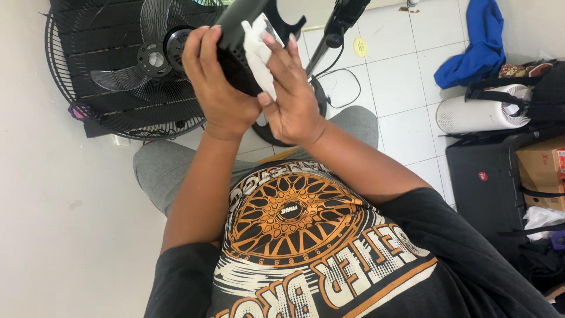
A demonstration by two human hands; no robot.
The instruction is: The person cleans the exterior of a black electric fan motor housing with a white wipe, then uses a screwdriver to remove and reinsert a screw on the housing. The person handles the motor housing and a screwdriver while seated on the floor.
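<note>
Just above the lap, the left hand [215,88] is wrapped around a black fan part [238,56], holding it up, while the right hand [291,97] presses a white cloth [259,50] flat against its side. Beyond the hands, a black fan grille [106,76] leans on the wall, beside a fan stand [329,41] with a cable. On the tiled floor [400,88] lies a round yellow sticker [360,47]. To the right stand a brown cardboard box [538,168], its contents unseen, a white cylinder [479,112] and a blue garment [477,47].
</note>
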